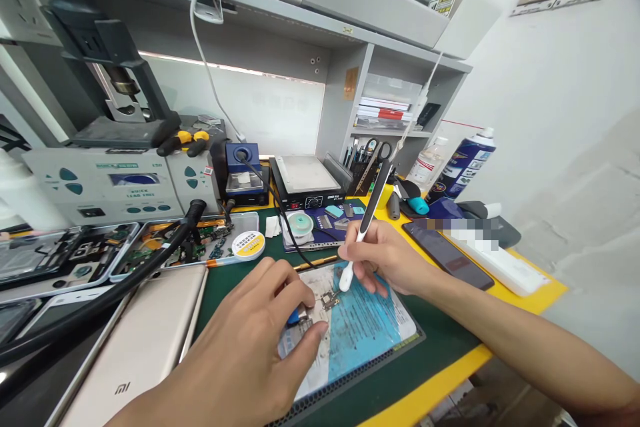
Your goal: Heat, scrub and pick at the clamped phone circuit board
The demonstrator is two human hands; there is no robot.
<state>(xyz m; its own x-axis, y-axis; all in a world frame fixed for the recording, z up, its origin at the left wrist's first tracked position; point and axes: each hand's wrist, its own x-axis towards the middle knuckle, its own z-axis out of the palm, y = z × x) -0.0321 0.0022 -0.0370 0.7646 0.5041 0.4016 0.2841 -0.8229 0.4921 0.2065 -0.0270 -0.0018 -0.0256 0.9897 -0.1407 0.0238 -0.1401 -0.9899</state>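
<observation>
My left hand [260,333] curls over the left end of a small circuit board [329,301], thumb and forefinger on either side of it. A blue piece [294,317] shows under the forefinger; its shape is mostly hidden. My right hand [385,257] grips a white toothbrush [369,210] with a dark grip, held upright and tilted. Its white head points down at the right edge of the board; I cannot tell whether the bristles touch. The board lies on a worn blue-and-white work pad [370,327].
Behind the pad are a soldering tool [320,261], a solder spool [300,224] and a heating plate [307,177]. A black hose [125,287] crosses at left over phones and parts trays. A dark phone [447,253] and a spray can [463,163] are at right.
</observation>
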